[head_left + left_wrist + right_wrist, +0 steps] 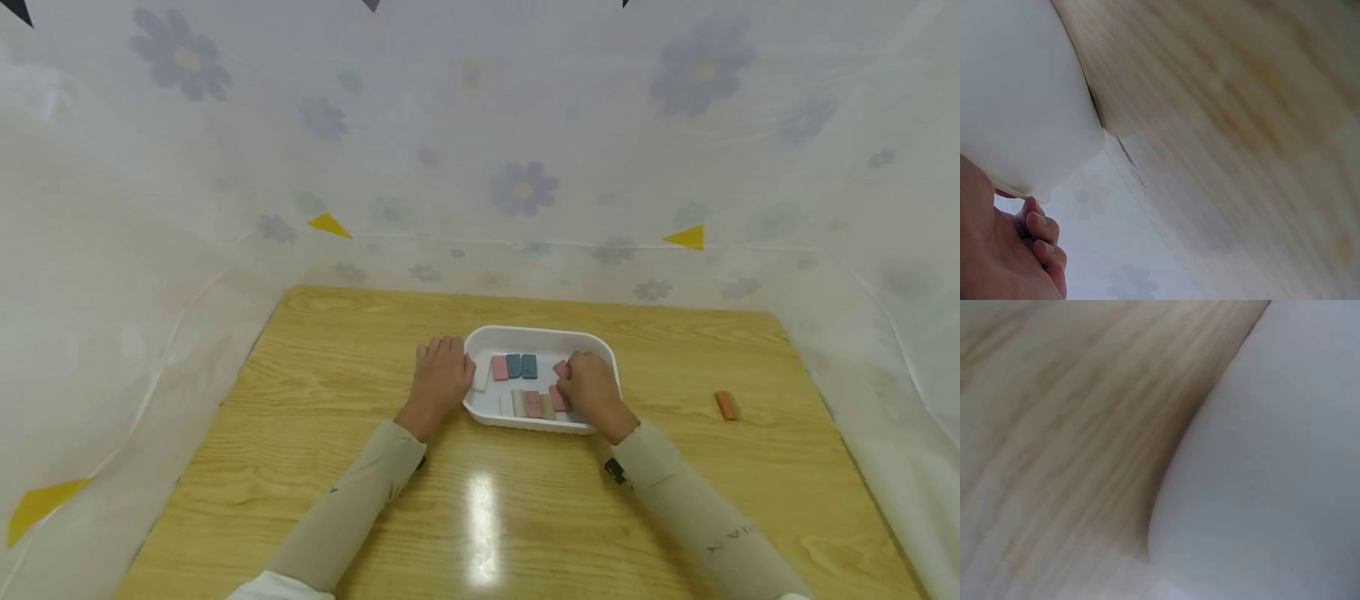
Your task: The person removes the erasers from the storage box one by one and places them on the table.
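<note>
A white plastic tray (540, 335) sits on the wooden table with small flat rectangular blocks inside. At its left end my left hand (442, 375) grips the rim; the left wrist view shows the thumb and curled fingers at the tray's edge (1025, 81). My right hand (592, 385) reaches in over the right end and pinches a small pink block (560, 367) at the fingertips. Beside that hand lies another pink block (557, 400), partly covered. Only the tray's outer wall (1260, 462) and the table show in the right wrist view; the right hand is hidden there.
Toward the tray's back left are a white block (480, 377), a pink block (500, 368) and two teal blocks (529, 367). Several white, pink and beige blocks (532, 405) line the near side. An orange block (725, 406) lies on the table (675, 350). Flowered sheeting (450, 167) surrounds the table.
</note>
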Demonstrator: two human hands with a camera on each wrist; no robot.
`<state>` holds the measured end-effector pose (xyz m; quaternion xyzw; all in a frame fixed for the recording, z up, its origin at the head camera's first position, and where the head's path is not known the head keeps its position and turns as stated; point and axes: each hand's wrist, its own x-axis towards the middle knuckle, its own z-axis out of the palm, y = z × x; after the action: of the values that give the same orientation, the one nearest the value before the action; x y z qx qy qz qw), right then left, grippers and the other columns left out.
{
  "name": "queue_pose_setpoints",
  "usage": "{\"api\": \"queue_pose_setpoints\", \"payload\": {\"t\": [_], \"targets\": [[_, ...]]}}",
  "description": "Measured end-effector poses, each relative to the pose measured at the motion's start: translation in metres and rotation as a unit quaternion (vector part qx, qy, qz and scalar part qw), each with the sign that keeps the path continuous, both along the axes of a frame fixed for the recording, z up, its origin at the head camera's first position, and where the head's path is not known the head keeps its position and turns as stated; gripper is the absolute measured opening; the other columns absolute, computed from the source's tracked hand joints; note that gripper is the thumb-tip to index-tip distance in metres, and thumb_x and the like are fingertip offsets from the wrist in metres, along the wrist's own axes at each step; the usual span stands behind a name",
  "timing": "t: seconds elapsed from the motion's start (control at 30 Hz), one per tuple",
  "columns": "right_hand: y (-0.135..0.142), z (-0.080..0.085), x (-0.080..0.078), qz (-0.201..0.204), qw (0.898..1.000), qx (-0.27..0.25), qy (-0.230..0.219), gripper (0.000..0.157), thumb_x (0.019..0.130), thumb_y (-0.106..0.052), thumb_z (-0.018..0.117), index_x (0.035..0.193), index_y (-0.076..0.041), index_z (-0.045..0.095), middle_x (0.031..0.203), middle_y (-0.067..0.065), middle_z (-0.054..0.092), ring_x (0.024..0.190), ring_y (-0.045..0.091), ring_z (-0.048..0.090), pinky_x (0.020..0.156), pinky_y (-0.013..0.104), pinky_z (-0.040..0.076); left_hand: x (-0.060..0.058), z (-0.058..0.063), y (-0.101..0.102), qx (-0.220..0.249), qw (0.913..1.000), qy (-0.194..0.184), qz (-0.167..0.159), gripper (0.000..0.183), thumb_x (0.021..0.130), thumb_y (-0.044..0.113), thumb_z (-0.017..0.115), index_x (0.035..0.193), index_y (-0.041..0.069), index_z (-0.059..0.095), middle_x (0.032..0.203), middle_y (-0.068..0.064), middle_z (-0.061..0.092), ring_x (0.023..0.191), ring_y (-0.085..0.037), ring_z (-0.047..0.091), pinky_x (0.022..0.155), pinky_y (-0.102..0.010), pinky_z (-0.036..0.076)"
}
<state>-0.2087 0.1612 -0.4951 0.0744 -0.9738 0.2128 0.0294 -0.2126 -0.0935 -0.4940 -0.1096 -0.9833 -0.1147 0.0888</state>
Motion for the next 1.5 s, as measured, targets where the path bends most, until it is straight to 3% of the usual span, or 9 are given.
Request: {"api": "queue_pose_setpoints", "payload": {"t": [0.23,0.53,0.73,0.97,1.23,1.5], "targets": [[0.002,0.008,0.002,-0.008,0.999,-0.032,-0.008,0.016,0.081,-0.013,0.065,0.075,-0.004,0.054,0.071,0.008,0.049,0.064,0.021,0.048,0.057,0.032,0.04,-0.001,-0.002,0.002,-0.001,1.0,-0.005,-0.005,0.021,0.094,0.027,0.041,0.095,0.008,0.049,0.087,-0.004,0.047,0.083,-0.021,0.037,0.072,-0.036,0.027],[-0.002,0.066,0.015,-0.013,0.998,-0.058,0.001,0.024,0.08,-0.016,0.067,0.096,0.0,0.059,0.085,0.009,0.058,0.074,0.022,0.053,0.066,0.036,0.045,-0.004,-0.003,-0.001,-0.005,1.0,-0.006,-0.001,0.023,0.094,0.028,0.042,0.098,0.006,0.051,0.09,-0.005,0.049,0.083,-0.022,0.039,0.072,-0.037,0.028],[0.007,0.088,0.015,-0.016,0.997,-0.069,0.019,0.027,0.081,-0.019,0.065,0.1,0.0,0.061,0.087,0.011,0.061,0.073,0.022,0.056,0.065,0.037,0.046,-0.005,-0.004,-0.004,0.005,1.0,-0.005,0.0,0.024,0.094,0.027,0.043,0.098,0.005,0.052,0.091,-0.007,0.051,0.085,-0.023,0.042,0.073,-0.038,0.029],[0.039,0.086,0.014,-0.026,0.996,-0.089,0.015,0.031,0.084,-0.022,0.064,0.102,0.002,0.061,0.091,0.014,0.062,0.079,0.025,0.058,0.069,0.04,0.047,-0.007,-0.004,-0.006,0.006,1.0,0.002,0.004,0.021,0.093,0.026,0.044,0.097,0.006,0.051,0.088,-0.005,0.049,0.083,-0.022,0.041,0.072,-0.037,0.028],[0.094,0.073,0.023,-0.064,0.994,-0.085,0.022,0.051,0.09,-0.046,0.052,0.102,0.003,0.063,0.09,0.016,0.064,0.075,0.026,0.06,0.064,0.04,0.047,-0.009,-0.006,-0.003,0.008,1.0,-0.001,-0.004,0.023,0.093,0.027,0.042,0.096,0.006,0.05,0.087,-0.005,0.048,0.083,-0.022,0.041,0.072,-0.037,0.029],[0.153,0.064,0.037,-0.104,0.993,-0.063,-0.002,0.057,0.092,-0.046,0.046,0.103,0.008,0.062,0.093,0.024,0.064,0.068,0.026,0.06,0.054,0.036,0.046,-0.009,-0.006,-0.003,0.013,0.9998,0.016,-0.006,0.02,0.092,0.026,0.045,0.092,0.006,0.05,0.082,-0.005,0.045,0.078,-0.022,0.039,0.069,-0.037,0.028]]}}
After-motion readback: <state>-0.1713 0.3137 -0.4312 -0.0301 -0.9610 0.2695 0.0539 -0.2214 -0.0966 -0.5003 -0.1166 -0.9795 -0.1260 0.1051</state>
